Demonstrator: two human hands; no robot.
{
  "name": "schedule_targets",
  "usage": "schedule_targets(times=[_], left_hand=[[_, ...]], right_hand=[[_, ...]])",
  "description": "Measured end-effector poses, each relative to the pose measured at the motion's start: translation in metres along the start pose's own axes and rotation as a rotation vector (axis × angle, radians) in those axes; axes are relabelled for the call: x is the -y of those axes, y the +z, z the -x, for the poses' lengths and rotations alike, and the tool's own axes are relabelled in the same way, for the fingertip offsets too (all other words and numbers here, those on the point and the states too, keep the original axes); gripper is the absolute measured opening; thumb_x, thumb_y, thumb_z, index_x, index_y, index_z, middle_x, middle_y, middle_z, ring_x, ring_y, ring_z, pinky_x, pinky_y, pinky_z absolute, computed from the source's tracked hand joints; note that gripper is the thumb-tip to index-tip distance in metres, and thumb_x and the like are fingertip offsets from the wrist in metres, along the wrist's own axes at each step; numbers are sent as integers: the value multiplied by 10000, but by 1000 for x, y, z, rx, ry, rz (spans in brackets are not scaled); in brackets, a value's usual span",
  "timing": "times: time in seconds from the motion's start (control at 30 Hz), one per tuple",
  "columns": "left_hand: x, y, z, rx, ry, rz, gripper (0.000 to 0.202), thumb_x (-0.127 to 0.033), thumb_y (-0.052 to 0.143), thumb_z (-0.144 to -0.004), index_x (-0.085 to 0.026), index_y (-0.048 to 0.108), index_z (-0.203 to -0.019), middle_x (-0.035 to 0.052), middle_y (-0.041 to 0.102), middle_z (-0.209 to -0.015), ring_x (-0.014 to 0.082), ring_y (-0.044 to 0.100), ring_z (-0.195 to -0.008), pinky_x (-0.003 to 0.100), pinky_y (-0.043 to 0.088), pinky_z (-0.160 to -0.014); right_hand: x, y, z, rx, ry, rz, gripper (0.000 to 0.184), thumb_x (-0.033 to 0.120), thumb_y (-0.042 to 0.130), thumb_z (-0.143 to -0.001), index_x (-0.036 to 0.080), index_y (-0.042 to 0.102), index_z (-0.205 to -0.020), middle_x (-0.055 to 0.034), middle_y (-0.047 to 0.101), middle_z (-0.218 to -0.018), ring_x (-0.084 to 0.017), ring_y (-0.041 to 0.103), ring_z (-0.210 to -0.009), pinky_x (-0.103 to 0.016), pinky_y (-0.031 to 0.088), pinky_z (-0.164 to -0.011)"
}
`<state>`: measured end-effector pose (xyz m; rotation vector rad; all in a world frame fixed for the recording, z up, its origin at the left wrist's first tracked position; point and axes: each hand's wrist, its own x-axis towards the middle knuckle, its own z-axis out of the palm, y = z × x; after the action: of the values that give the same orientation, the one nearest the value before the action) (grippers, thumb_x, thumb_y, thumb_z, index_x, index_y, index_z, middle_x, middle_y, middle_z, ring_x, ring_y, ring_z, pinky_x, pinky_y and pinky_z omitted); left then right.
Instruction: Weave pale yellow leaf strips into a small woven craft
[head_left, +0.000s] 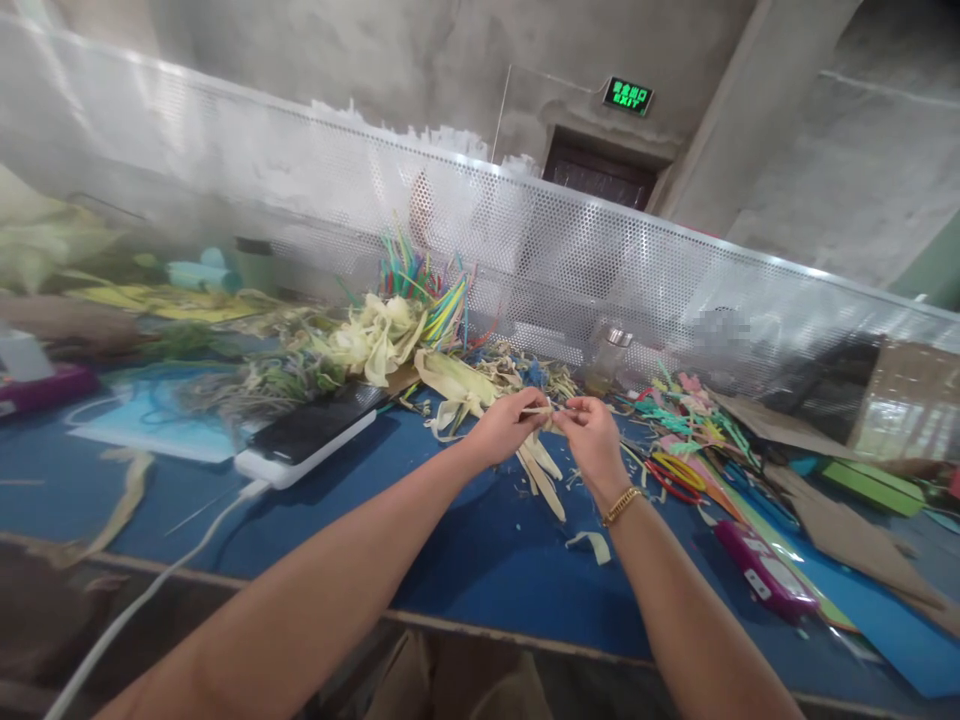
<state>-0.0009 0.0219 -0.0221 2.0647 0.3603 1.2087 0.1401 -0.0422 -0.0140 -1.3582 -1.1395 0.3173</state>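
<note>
Both hands meet over the middle of the blue table (480, 570). My left hand (508, 425) is closed, pinching pale strips of corn husk (541, 478) that hang below the fingers. Close beside it, my right hand (592, 430) is closed too, its fingertips pressed on the upper end of the same strips; a gold bracelet (621, 506) circles that wrist. Just behind the left hand lies a larger pale husk (457, 382). A curled scrap of husk (592, 545) rests on the table nearer to me.
A phone (319, 425) on a white power bank with a cable lies left. Yellow-handled scissors (679, 470), a purple device (765, 570) and coloured paper sheets (877, 610) are right. A glass bottle (609, 360) stands before the perforated metal partition (592, 270). Colourful pipe cleaners (446, 305) stand behind the husks.
</note>
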Motion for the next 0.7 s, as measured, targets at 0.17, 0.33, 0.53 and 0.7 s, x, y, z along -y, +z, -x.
schedule_targets(times=[0.17,0.33,0.53,0.7], left_hand=[[1,2,-1,54,-157,269,199,-342,598,-763,-167,560,-849,-24,508,-677,95,448,-601,222,364,-577],[-6,4,2,140,-328,455,279,-401,659,-702,-162,543,-784,-50,448,-562,73,399,-505,207,313,-502],[-14,-2,3,245,-468,566,227,-314,692,-658,-159,573,-772,-45,455,-567,62,386,-486,203,261,-470],[-13,1,4,217,-545,708,229,-333,683,-673,-150,561,-738,-38,467,-578,55,385,-487,198,280,-487]], right_hand=[[9,-9,-3,98,42,-40,328,446,689,-642,146,652,-768,-22,641,-689,-127,538,-595,-245,410,-539],[5,-13,-8,306,267,-235,338,457,741,-566,155,595,-612,52,482,-484,-71,351,-433,-227,279,-439],[-6,-11,-13,164,300,-365,356,410,781,-516,173,519,-560,76,400,-471,-58,308,-438,-225,229,-436],[-5,-8,-12,99,260,-261,336,450,733,-580,181,533,-601,63,407,-507,-79,330,-469,-245,267,-470]])
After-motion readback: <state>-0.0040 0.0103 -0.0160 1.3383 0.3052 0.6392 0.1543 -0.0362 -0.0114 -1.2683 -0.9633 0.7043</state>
